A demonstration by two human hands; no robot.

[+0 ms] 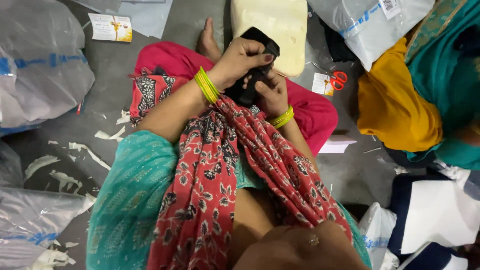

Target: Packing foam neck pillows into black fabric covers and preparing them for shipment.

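Looking down from the head view: the left hand [242, 60] closes over the top of a black folded cloth [252, 80], fingers curled tight on it. The right hand [272, 95] grips the same cloth from beneath, thumb pressed against it. The cloth sits between both hands, above the lap.

Risk, as judged: the red scarf [220, 165] hangs just under the wrists and could snag the cloth.

Count: one black cloth; one pair of scissors [339, 80], well right of the hands; one cream cushion [280, 30] beyond them.

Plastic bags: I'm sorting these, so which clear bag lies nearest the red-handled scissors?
The clear plastic bag with blue stripe at top right, just above the red-handled scissors; the others lie far left.
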